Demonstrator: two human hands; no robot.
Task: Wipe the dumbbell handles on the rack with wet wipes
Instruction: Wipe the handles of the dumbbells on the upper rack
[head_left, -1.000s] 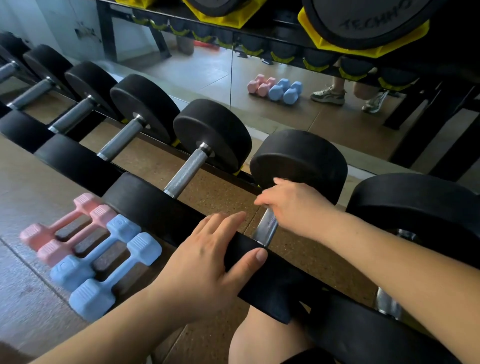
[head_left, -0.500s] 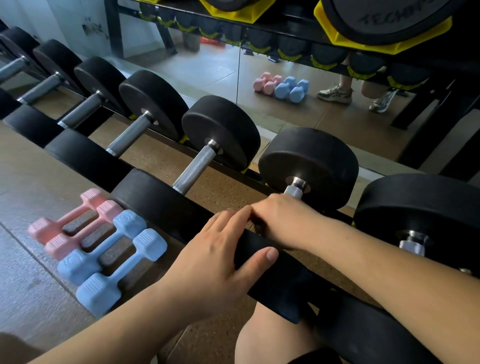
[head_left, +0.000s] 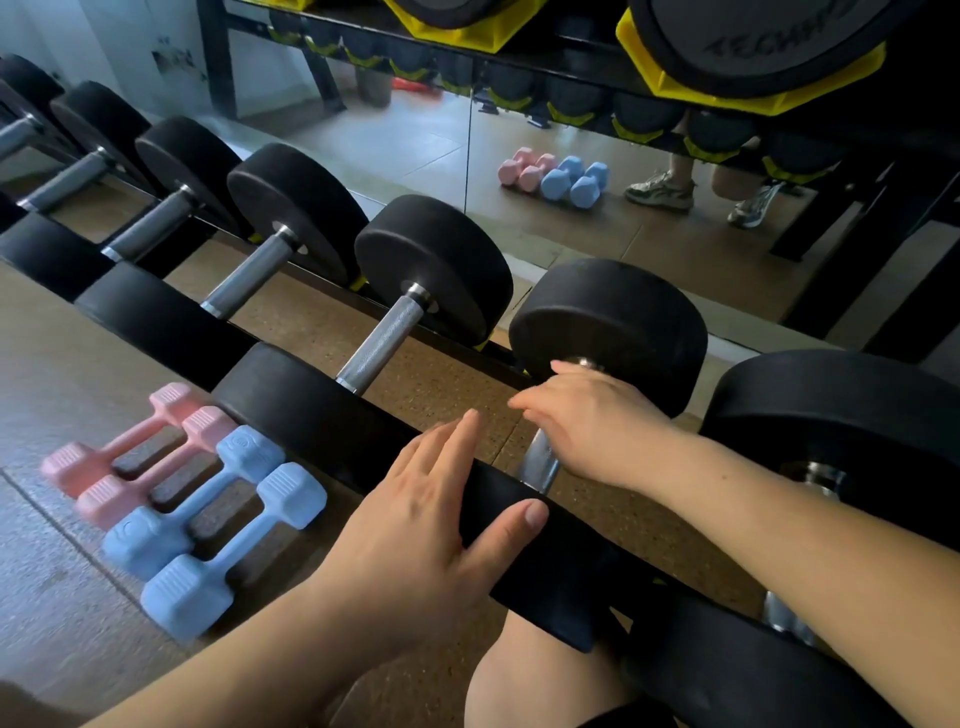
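Note:
A row of black dumbbells with steel handles lies on a low rack. My right hand is curled over the steel handle of the dumbbell in front of me, close to its far black head. No wipe shows; whatever lies under the palm is hidden. My left hand rests with straight fingers on the near black head of the same dumbbell, thumb over its top. The neighbouring handle to the left is bare.
Two pink and two blue small dumbbells lie on the floor at the left. A mirror stands behind the rack, with an upper shelf of yellow-trimmed weights. Another big dumbbell sits at the right. My knee is below.
My right hand slid down the handle toward me, then back up toward the far head. My left hand stayed on the near head. The view shifted slightly.

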